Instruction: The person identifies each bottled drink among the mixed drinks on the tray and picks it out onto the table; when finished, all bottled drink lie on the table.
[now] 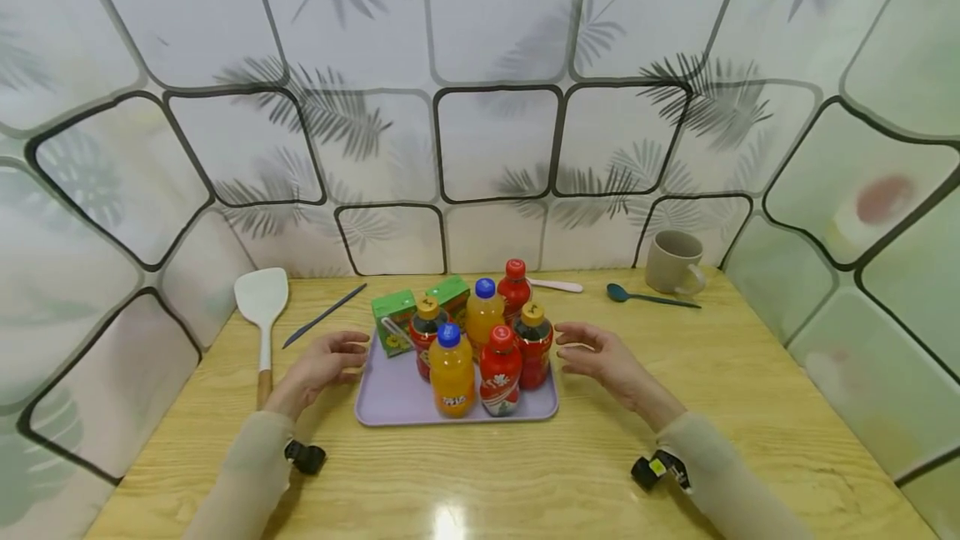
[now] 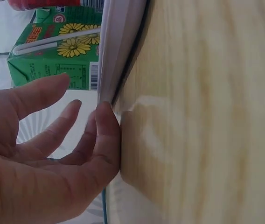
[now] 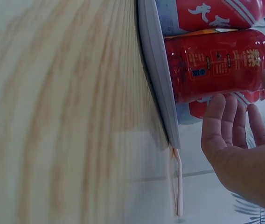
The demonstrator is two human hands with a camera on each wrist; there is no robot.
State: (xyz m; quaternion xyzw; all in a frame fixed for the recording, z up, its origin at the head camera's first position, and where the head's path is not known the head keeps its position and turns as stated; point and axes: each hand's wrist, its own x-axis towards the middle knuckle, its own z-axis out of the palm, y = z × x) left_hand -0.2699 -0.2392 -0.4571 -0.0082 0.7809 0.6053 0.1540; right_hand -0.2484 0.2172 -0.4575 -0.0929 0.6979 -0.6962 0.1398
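Lilac tray [image 1: 397,401] on bench [image 1: 540,482]; orange drink bottle [image 1: 453,377] and red-capped bottle [image 1: 500,373] at its front. Left hand [image 1: 322,365] relaxed at left rim, contact unclear; right hand [image 1: 607,363] relaxed beside gold-capped bottle [image 1: 536,358]. Behind: green drink carton [image 1: 392,313], mug [image 1: 670,261].

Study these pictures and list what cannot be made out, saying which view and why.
Head view: the handle end of the white spatula, hidden by the left arm.
Head view: the left end of the pink utensil, hidden by the rear red bottle.
Left wrist view: fine print on the green carton, too small and blurred.
Right wrist view: part of the right hand, cut off by the right edge.
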